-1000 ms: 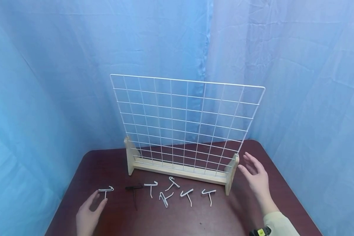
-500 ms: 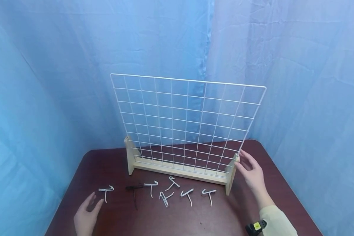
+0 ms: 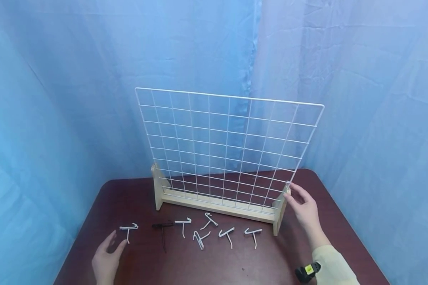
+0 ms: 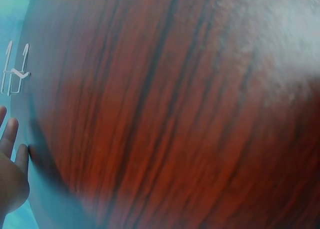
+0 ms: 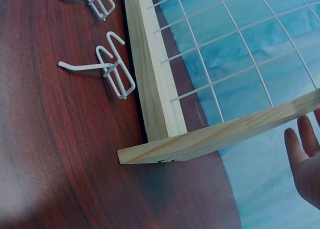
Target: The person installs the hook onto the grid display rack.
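Note:
A white wire grid panel (image 3: 229,96) stands upright in a light wooden stand (image 3: 217,202). My right hand (image 3: 304,209) is at the top of the stand's right end piece (image 3: 279,213), thumb and forefinger on either side of its tip. The fingers (image 5: 306,134) look fairly straight in the right wrist view, right beside the wood. At the left, my left hand (image 3: 107,255) rests by the table with thumb and fingers apart and nothing between them. Just beyond its fingertips lies a white wire hook (image 3: 128,228), also in the left wrist view.
A black hook (image 3: 163,225) and several more white hooks, such as one nearest the stand's right end (image 3: 253,231), lie in front of the stand. The dark red-brown table (image 3: 207,269) has rounded back corners. Blue curtains (image 3: 92,99) hang around it.
My right hand has moved left from beside the stand to its right end piece. My left hand has drawn slightly back from the leftmost hook, which lies where it was.

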Demonstrator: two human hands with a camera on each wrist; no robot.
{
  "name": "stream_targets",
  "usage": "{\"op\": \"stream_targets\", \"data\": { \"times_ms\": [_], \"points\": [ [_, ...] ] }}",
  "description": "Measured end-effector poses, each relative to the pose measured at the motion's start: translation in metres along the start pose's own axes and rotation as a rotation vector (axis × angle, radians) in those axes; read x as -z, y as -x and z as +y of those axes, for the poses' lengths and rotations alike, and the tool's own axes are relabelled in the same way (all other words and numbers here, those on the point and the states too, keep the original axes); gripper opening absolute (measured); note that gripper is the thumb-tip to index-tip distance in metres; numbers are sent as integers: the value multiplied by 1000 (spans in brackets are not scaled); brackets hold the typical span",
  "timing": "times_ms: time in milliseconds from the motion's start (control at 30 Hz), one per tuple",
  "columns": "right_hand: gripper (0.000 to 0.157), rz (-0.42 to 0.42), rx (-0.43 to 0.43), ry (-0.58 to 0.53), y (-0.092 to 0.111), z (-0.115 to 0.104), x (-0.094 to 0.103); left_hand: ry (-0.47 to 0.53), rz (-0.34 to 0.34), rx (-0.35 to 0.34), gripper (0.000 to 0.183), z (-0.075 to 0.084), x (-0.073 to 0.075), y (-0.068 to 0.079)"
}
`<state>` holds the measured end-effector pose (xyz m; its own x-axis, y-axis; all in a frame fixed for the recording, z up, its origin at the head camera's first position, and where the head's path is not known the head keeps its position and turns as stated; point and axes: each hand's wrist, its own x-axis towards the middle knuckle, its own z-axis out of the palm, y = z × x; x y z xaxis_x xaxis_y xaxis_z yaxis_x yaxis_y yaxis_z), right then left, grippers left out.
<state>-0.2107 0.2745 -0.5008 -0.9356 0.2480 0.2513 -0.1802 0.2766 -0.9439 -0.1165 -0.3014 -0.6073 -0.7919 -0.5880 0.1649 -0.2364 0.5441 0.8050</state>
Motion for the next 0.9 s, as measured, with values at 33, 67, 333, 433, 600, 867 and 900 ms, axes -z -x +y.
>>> {"op": "stream_targets", "data": {
  "times_ms": [33, 67, 333, 433, 600, 867, 900],
  "points": [
    [45, 4, -6, 0, 1, -2, 0, 6, 4, -4, 56, 0, -1, 0],
    [44, 6, -4, 5, 2, -6, 0, 8, 7, -8, 56, 0, -1, -1],
    [42, 17, -25, 41, 7, -18, -2, -8, 27, -22, 56, -1, -9, -2],
    [43, 17, -32, 30, 3, -6, -1, -12, 36, -44, 55, 1, -12, 0],
    [40, 33, 9, 29, 0, 8, -1, -25, 49, -91, 53, 3, -17, 1],
    [38, 48, 25, 17, 0, 10, -3, -76, 78, -137, 50, -2, -25, 2],
    [38, 49, 25, 22, 0, 10, -3, -76, 79, -135, 50, -2, -26, 2]
  ]
}}
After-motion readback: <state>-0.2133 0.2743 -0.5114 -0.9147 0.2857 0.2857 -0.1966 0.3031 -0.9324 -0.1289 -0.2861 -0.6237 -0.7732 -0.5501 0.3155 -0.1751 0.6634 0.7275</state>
